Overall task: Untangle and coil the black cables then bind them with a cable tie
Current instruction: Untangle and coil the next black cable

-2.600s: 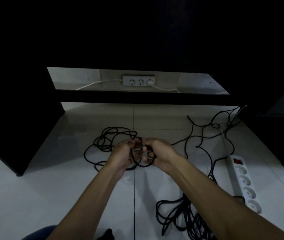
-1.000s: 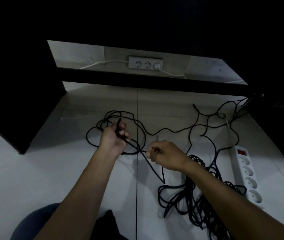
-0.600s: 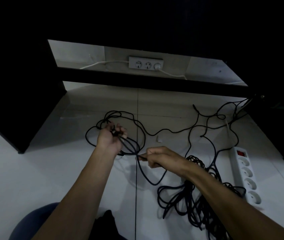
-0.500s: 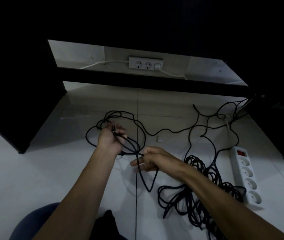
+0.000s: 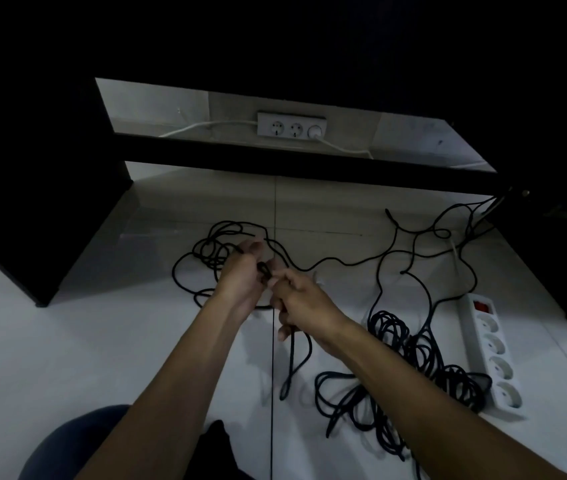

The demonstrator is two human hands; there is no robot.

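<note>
Cable heap (image 5: pixel 413 362) lies left of power strip (image 5: pixel 491 351), on floor (image 5: pixel 67 341).

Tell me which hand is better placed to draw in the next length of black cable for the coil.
The right hand, probably. The left hand grips the loops, while the right holds the cable trailing toward the pile on its side.

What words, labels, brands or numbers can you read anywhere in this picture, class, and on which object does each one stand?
None can be read.
White power strip on the floor: red switch only, no legible print.
Wall socket strip: any marking is too small and blurred.
Black cables and both hands: no text shows.
</note>
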